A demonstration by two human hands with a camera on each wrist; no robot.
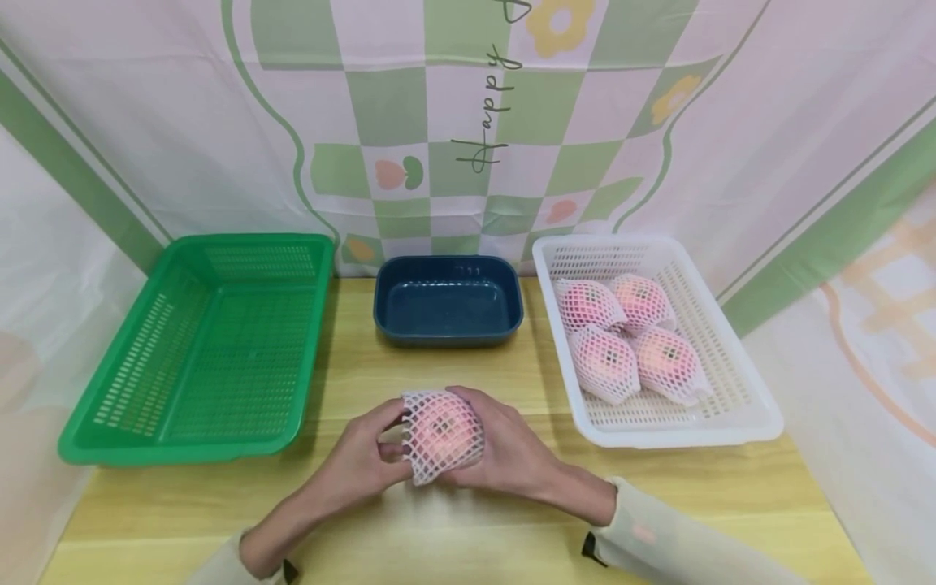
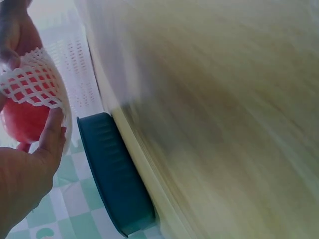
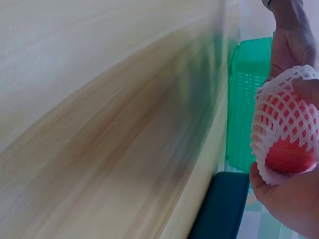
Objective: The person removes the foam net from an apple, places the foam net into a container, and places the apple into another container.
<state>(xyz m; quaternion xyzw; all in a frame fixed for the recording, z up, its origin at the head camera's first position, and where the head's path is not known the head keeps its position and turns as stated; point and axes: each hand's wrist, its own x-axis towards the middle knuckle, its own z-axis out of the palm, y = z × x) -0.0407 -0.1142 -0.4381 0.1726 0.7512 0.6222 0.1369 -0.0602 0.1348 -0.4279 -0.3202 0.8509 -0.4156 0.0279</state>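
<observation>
Above the table's front middle, both hands hold a red apple (image 1: 448, 431) in a white foam net (image 1: 420, 455). My right hand (image 1: 512, 447) grips the netted apple from its right side. On the other side, my left hand (image 1: 361, 451) has its fingers and thumb at the net's loose edge. Bare red skin of the apple (image 2: 25, 119) shows past the net's edge in the left wrist view. In the right wrist view the foam net (image 3: 279, 112) covers most of the apple, and bare skin shows low down.
A green basket (image 1: 310, 349) stands at the left with nothing in it. Behind the hands is a dark blue rectangular basin (image 1: 449, 335). At the right, a white basket (image 1: 731, 357) contains several netted apples (image 1: 669, 361). A checkered cloth (image 1: 461, 106) hangs behind the wooden table (image 1: 453, 536).
</observation>
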